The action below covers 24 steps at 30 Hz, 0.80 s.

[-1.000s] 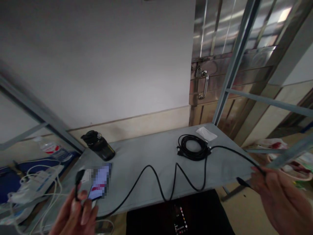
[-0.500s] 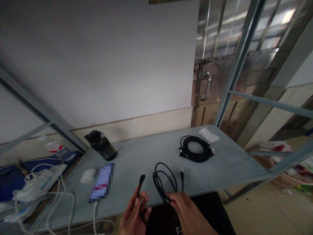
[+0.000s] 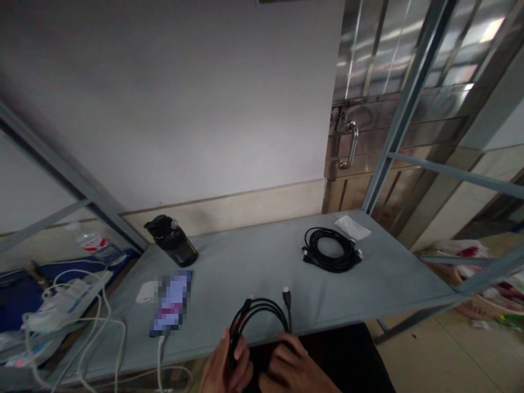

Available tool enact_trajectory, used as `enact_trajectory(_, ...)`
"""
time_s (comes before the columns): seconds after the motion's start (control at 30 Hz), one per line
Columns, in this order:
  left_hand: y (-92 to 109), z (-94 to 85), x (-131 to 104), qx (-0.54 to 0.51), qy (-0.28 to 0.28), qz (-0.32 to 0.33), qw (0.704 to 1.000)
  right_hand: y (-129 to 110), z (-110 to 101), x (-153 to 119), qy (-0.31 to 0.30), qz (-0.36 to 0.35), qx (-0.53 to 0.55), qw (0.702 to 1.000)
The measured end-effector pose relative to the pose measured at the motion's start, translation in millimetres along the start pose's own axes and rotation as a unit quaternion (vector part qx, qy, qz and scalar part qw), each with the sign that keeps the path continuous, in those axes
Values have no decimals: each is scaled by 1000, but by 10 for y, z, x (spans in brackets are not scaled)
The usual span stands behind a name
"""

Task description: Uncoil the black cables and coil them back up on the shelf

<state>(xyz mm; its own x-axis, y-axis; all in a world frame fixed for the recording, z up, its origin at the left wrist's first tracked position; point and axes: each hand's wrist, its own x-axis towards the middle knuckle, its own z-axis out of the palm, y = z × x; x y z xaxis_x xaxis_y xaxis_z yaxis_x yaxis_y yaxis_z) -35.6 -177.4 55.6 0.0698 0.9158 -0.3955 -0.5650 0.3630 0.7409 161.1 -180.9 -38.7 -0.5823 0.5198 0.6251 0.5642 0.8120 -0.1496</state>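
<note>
A looped black cable (image 3: 262,303) arches between my two hands at the table's front edge. My left hand (image 3: 229,363) is closed around the left side of the loops, with one connector near its fingers. My right hand (image 3: 289,363) grips the right side, fingers curled. A plug end (image 3: 287,296) with a pale tip sticks up above the right hand. Farther back on the right lies another coiled black cable (image 3: 327,262), apart from both hands.
The grey table (image 3: 245,262) holds a black bottle (image 3: 172,240), a phone (image 3: 172,300) with a white cord and a white paper (image 3: 352,227). White cords and a power strip (image 3: 69,300) crowd the left. A metal post (image 3: 393,142) rises at the right.
My hands have drawn the cable into an arch between them; before, its loops hung from the right hand. The left connector has joined the loops, and the right plug has shifted left.
</note>
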Motion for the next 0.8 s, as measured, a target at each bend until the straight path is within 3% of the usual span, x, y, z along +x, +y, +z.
enact_trajectory(0.13, 212, 239, 418, -8, 8, 108, 994, 268, -556, 465, -60, 46, 6, 997)
enact_trajectory(0.27, 447, 241, 1093, 89, 98, 236, 963, 617, -734, 673, -53, 110, 13, 992)
enact_trajectory(0.4, 652, -16, 1536, 182, 170, 266, 931, 1069, -871, 385, -11, 190, -17, 982)
enact_trajectory(0.53, 647, -215, 1551, 302, 215, 304, 878, 1672, -1083, -111, 41, 262, -101, 959)
enact_trajectory(0.6, 543, -238, 1465, 399, 204, 359, 819, 1938, -1134, -311, 52, 278, -133, 950)
enact_trajectory(0.73, 320, -207, 1354, 609, 117, 504, 602, 2207, -1086, -528, 52, 266, -145, 952)
enact_trajectory(0.8, 267, -205, 1384, 651, 67, 525, 545, 2226, -1051, -559, 51, 260, -139, 954)
